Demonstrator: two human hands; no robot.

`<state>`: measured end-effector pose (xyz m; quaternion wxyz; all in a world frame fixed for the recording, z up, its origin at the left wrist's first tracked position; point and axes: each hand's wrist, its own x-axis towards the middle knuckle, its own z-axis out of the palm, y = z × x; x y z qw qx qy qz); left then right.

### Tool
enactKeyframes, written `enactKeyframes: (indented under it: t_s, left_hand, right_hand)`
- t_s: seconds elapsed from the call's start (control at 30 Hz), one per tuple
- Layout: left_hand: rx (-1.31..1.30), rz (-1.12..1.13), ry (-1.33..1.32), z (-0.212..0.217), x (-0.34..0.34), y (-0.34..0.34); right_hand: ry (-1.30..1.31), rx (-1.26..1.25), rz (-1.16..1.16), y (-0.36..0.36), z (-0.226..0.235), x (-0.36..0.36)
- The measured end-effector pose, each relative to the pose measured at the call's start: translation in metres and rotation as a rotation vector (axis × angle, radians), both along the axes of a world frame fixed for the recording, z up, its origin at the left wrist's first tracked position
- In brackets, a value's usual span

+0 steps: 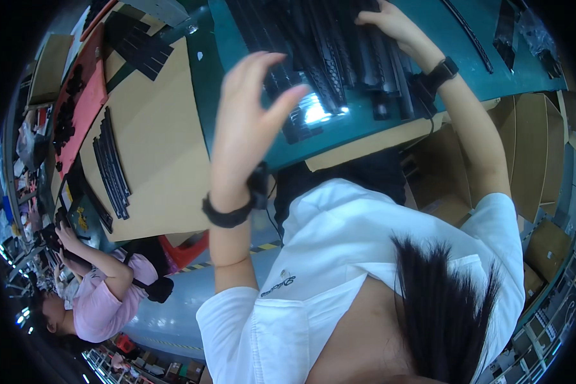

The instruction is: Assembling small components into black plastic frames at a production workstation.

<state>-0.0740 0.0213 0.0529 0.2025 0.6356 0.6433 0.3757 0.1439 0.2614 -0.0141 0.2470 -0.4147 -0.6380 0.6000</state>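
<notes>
A pile of long black strips (pixel 329 54), some with a textured, glossy surface, lies on the green table mat (pixel 358 131). My left hand (pixel 249 109) is raised in front of the pile's near left side, its thumb and fingers spread with nothing between them. At the far right of the pile, my right hand (pixel 393 25) reaches over the strips, thumb stretched out and apart from the forefinger. Its other fingers are mostly hidden. Each wrist wears a black band, the left band (pixel 227 211) and the right band (pixel 441 70).
To the left, a brown cardboard sheet (pixel 166 128) carries slim black strips (pixel 112 169) and flat black pieces (pixel 137 45). Small black parts lie on a pink sheet (pixel 86 96) beyond. A person in pink (pixel 109 294) works there. Open cardboard boxes (pixel 525 141) stand at right.
</notes>
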Motion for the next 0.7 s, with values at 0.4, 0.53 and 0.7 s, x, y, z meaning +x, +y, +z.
enactKeyframes:
  t_s: [0.4, 0.53, 0.7]
  left_hand:
    - [-0.224, -0.026, -1.019, -0.043, 0.077, 0.06]
    - [-0.418, -0.199, -0.963, -0.048, 0.065, 0.063]
    - [-0.397, -0.137, -1.028, -0.037, 0.063, 0.053]
  right_hand:
    - [0.329, -0.053, -0.159, -0.059, 0.024, -0.026]
    - [0.341, -0.136, -0.152, -0.052, 0.005, -0.023]
    - [0.469, -0.206, -0.322, -0.052, 0.007, -0.026]
